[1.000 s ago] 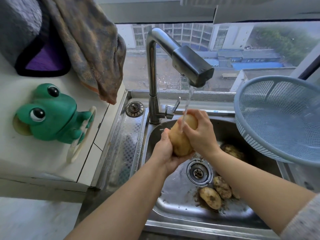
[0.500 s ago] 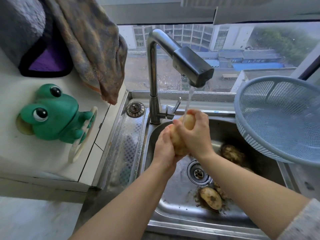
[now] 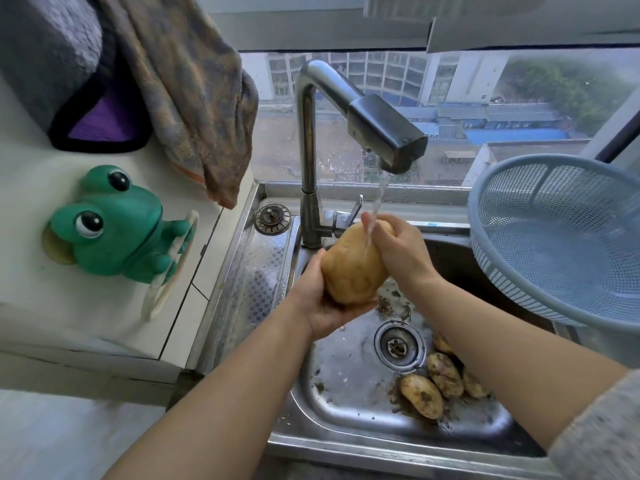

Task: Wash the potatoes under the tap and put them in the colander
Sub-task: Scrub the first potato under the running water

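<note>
Right now your left hand (image 3: 322, 308) cups the potato (image 3: 351, 268) from below and your right hand (image 3: 403, 252) wraps its upper end under the tap (image 3: 384, 129), long axis slanting up-right, so the colander (image 3: 554, 237) lies nearer your right hand.

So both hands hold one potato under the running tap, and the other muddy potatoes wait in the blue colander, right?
Not quite. The head view shows the muddy potatoes lying in the sink beside the drain, not in the blue colander. The left hand and right hand do hold one potato under the running tap.
</note>
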The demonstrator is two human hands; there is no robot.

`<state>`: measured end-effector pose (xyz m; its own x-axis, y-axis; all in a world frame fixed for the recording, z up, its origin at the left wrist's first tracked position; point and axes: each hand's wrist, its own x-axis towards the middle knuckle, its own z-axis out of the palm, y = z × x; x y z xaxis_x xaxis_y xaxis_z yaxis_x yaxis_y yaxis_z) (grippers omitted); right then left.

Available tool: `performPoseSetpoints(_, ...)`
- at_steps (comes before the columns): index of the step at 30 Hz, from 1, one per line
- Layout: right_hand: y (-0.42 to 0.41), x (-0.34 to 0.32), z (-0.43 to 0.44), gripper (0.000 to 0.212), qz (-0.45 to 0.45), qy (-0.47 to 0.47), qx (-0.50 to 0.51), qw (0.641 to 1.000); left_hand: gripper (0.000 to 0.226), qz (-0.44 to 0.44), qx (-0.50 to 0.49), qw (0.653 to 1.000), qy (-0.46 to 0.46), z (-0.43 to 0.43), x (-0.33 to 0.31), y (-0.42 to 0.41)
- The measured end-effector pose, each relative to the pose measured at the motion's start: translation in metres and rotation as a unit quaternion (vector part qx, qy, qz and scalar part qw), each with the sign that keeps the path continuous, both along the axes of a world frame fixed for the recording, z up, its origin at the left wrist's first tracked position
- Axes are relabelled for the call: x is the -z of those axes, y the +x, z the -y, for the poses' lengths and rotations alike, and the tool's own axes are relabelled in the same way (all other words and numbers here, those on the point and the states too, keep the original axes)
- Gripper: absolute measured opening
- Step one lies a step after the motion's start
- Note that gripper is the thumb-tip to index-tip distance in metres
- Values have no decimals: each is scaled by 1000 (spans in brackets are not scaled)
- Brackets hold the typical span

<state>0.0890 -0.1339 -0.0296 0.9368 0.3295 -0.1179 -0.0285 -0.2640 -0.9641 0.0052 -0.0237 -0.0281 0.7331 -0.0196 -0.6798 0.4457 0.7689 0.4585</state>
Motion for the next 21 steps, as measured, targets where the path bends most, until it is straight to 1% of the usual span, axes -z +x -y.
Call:
performPoseSetpoints(1,1,2,-2,25,-35,-4,26,999,45,7,-21,999,34,2,3,3)
performPoseSetpoints(3,3,3,-4,38,-95,-26,63,993,41,42,-68,989,123,11,9,4)
performPoseSetpoints(4,3,3,-5,44,-98,-41,72,992,43,61,-85,983,151,15,13,2)
performPoseSetpoints(5,1,3,-6,46,-79,-62,73,992,47,74,-98,980,155,19,17,1)
performPoseSetpoints(6,-4,3,-7,46,-34,-81,69,994,48,77,-107,982,137,20,17,0)
performPoseSetpoints(8,-19,3,-5,50,91,-91,61,990,51,68,-107,989,81,19,13,0)
performPoseSetpoints(10,-32,7,2,63,191,-79,41,977,55,51,-94,994,34,16,8,2)
performPoseSetpoints(12,-34,15,9,77,251,-92,2,964,57,30,-84,996,3,13,4,3)
performPoseSetpoints(14,-29,16,18,82,295,-125,-45,946,62,14,-70,997,-43,14,0,1)
performPoseSetpoints(16,-20,10,23,77,319,-145,-101,931,65,7,-73,994,-80,17,-2,-1)
performPoseSetpoints(17,-16,7,23,72,305,-140,-115,935,63,11,-84,993,-86,18,0,0)
performPoseSetpoints(18,-13,4,22,62,275,-120,-109,948,61,17,-93,992,-84,20,0,0)
performPoseSetpoints(20,-14,0,13,36,214,-65,-26,974,56,34,-102,992,-64,25,1,1)
performPoseSetpoints(21,-17,-1,7,29,201,-61,27,977,54,43,-103,993,-47,28,1,2)
